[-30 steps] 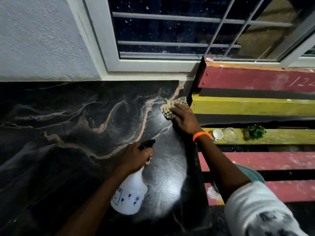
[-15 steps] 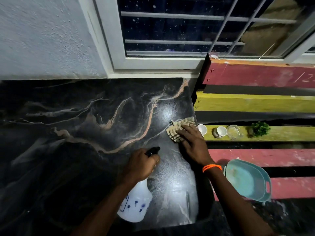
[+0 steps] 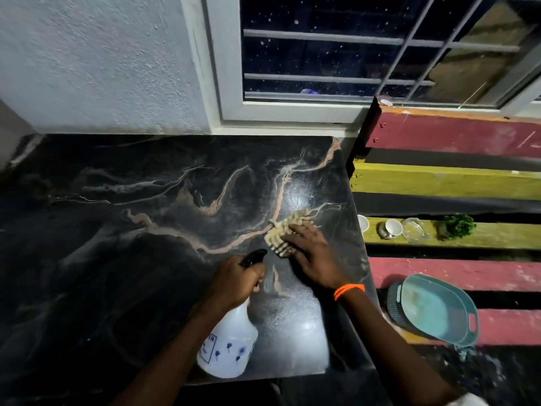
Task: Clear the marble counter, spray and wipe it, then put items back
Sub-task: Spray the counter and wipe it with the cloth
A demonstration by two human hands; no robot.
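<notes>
The black marble counter (image 3: pixel 146 230) with pale orange veins fills the left and middle, wet and shiny near its right side. My right hand (image 3: pixel 314 256) presses a beige ribbed cloth (image 3: pixel 285 232) flat on the counter close to the right edge. My left hand (image 3: pixel 237 281) grips the neck of a white spray bottle (image 3: pixel 227 350) with a black trigger head (image 3: pixel 253 256), held just left of the cloth, its body toward the front edge.
A red and yellow slatted wooden bench (image 3: pixel 450 180) stands right of the counter. On it sit white cups (image 3: pixel 392 228), a glass dish (image 3: pixel 414 230), a small green plant (image 3: pixel 458 225) and a teal tray (image 3: pixel 436 309). A wall and barred window (image 3: pixel 322 54) close the back.
My right hand has slid the cloth from the counter's far right corner toward me and leftward along the right edge. The bottle hand has held about still.
</notes>
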